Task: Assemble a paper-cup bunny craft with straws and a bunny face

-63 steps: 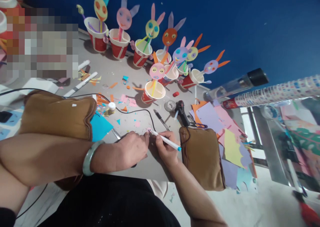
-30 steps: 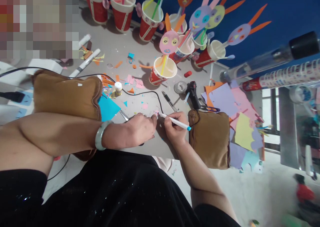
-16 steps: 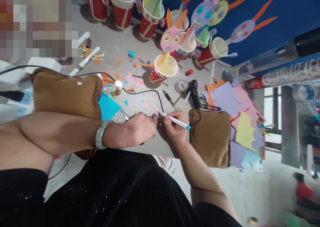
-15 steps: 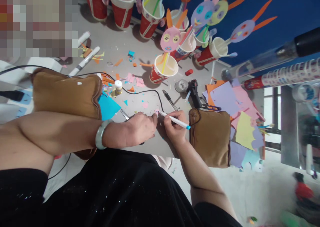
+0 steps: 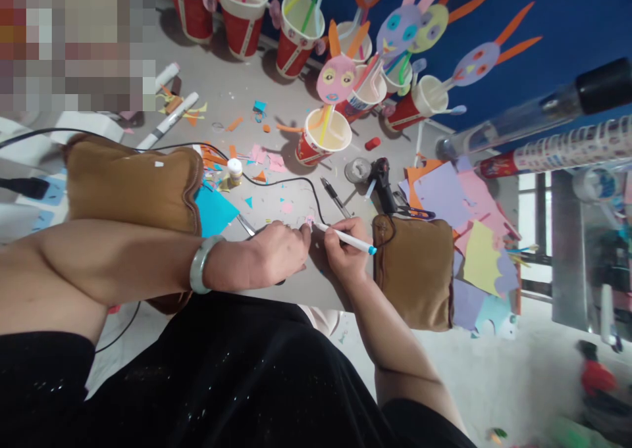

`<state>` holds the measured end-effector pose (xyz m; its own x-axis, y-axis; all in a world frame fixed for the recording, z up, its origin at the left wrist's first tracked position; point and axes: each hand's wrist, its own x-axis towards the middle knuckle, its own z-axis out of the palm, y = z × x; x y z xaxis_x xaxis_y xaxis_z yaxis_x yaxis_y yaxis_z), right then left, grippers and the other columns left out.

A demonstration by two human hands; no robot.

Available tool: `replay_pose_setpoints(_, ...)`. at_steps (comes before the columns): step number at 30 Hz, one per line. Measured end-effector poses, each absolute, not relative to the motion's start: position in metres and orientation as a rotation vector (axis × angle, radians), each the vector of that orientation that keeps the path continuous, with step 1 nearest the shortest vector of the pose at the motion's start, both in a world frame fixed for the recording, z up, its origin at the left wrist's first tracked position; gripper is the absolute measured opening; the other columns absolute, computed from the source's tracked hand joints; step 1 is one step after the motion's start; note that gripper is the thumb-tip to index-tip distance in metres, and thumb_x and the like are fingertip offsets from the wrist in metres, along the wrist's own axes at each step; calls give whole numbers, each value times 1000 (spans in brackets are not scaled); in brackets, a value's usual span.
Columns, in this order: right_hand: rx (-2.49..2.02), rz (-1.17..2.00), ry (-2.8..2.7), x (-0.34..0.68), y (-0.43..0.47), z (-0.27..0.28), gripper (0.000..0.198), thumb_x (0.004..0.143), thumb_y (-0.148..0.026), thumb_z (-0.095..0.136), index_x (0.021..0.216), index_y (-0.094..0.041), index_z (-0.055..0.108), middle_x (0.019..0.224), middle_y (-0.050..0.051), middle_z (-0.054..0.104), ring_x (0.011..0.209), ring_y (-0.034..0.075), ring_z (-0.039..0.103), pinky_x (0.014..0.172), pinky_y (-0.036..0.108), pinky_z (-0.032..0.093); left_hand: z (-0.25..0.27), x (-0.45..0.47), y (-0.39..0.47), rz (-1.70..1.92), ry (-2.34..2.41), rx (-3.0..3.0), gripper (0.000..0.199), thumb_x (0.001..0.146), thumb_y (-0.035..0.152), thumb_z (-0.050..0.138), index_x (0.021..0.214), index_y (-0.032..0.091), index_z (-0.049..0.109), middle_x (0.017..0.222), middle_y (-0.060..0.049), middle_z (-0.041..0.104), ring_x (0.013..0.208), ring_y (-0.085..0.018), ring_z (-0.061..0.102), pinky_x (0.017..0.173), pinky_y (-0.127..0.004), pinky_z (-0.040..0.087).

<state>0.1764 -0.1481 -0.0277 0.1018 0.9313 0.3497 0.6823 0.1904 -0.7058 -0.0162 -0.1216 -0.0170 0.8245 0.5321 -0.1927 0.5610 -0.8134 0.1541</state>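
My right hand (image 5: 348,247) is closed around a white marker (image 5: 353,240) with a light blue end, its tip pointing left. That tip meets a tiny pink paper piece (image 5: 310,220) on the table. My left hand (image 5: 279,254), curled with the fingertips together, pinches the piece's near edge; the exact grip is partly hidden. Scissors (image 5: 245,225) lie half under the left hand. Just beyond the right hand rests a black pen (image 5: 336,197). A pink paper face (image 5: 336,79) with orange ears stands in a red-and-white paper cup (image 5: 323,142).
Brown cushions (image 5: 133,188) (image 5: 413,270) flank my hands. A black glue gun (image 5: 384,183) and a tape roll (image 5: 358,170) lie to the right, near coloured paper sheets (image 5: 442,195). More decorated cups (image 5: 296,37) line the back. A small white-capped bottle (image 5: 235,170) stands among paper scraps. A cable crosses the table.
The view has shifted very slightly. Both hands stay in place, with the marker's tip still at the pink paper piece.
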Motion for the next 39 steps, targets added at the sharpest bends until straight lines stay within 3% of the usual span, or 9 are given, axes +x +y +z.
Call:
replay_pose_setpoints(9,-1594,362,-1588,178,-151,-33,15,93,-35,63,83,-23,60,63,-3,64,52,14,61,52,28,51,-22,-18,-123,-142,825,2850,71,107,46,54,157,-4,43,93,-18,75,83,-28,74,73,-37,46)
replay_pose_setpoints(21,-1579,304,-1660,178,-149,-34,15,92,-33,63,81,-22,62,69,-2,65,58,14,61,55,28,52,-11,-15,-120,-172,830,2811,69,106,42,59,154,-6,48,92,-20,77,83,-29,76,72,-37,49)
replay_pose_setpoints(29,-1513,273,-1543,183,-152,-44,13,96,-34,68,95,-23,62,71,-2,65,56,16,65,53,31,54,-10,-15,-119,-176,816,2800,69,102,39,66,154,-4,50,92,-20,77,81,-28,76,70,-36,49)
replay_pose_setpoints(39,-1456,185,-1473,185,-152,-50,10,95,-31,69,98,-23,64,71,-3,62,61,17,65,61,35,56,15,-12,-107,-343,842,2708,87,105,51,60,163,-8,33,100,-25,79,93,-31,78,74,-36,51)
